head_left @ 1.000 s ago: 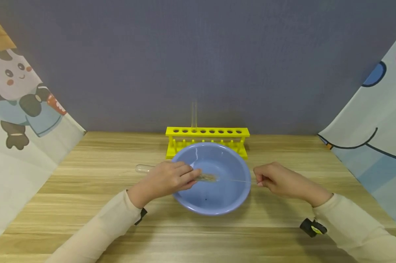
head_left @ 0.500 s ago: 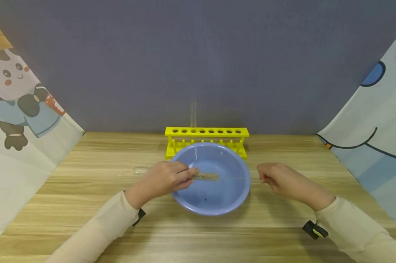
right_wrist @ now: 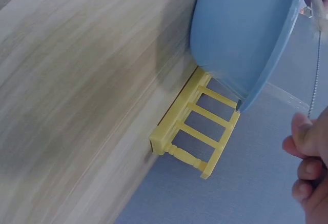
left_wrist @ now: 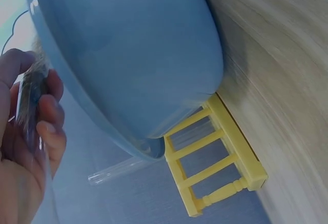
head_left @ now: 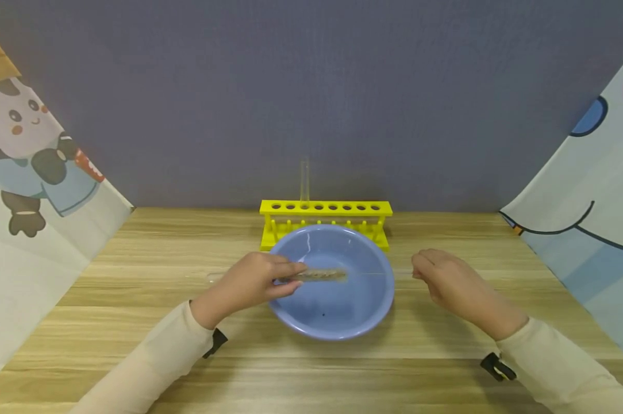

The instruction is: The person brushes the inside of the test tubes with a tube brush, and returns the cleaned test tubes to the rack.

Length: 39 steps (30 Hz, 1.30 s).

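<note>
- Left hand (head_left: 249,282) gripped a clear tube (head_left: 216,278), brush (head_left: 322,275) bristles within, mouth over the basin (head_left: 342,305).
- Right hand (head_left: 451,282) pinched the wire (right_wrist: 316,73) beyond the right rim.
- Basin contained a dark speck (head_left: 323,314).
- Rack (head_left: 326,212) behind held one upright tube (head_left: 304,181).
- Tabletop (head_left: 322,385) extended both sides.

I have the left forearm (head_left: 141,359) and right forearm (head_left: 565,362), both in pale sleeves, angled inward. My left grip (head_left: 254,280) pinches between thumb and bent fingers; well apart and facing it, my right grip (head_left: 453,284) pinches with its fingers curled in.
</note>
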Each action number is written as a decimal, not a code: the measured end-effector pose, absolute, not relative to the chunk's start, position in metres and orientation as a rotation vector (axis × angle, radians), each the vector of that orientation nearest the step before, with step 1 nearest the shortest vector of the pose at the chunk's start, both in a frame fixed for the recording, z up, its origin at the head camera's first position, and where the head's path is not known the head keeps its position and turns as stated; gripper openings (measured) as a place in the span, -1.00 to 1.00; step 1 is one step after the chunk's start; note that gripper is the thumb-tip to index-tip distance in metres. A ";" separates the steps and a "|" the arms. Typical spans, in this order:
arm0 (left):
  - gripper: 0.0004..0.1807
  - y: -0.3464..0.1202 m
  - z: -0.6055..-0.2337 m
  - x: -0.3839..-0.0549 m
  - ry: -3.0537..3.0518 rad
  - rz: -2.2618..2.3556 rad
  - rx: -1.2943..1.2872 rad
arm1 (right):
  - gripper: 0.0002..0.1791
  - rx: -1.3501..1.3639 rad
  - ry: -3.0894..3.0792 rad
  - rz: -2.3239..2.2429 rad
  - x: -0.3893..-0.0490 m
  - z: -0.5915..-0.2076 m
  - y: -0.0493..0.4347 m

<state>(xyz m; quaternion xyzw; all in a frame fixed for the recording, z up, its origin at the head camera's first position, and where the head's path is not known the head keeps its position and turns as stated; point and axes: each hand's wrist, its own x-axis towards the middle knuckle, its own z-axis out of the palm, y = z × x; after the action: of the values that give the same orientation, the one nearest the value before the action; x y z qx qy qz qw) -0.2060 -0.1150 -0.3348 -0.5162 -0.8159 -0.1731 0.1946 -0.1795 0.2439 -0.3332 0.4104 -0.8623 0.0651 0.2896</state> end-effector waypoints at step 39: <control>-0.74 -0.139 -0.328 -0.213 -2.797 -1.457 -1.354 | -0.68 1.093 -2.027 0.090 -0.176 -0.339 0.264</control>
<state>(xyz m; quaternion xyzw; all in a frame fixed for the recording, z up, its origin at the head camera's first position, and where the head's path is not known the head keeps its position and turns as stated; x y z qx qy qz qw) -0.2127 -0.1389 -0.3280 -0.3903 -0.8064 -0.4200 -0.1449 -0.1756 0.2636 -0.3394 0.4334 -0.8037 0.0358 0.4061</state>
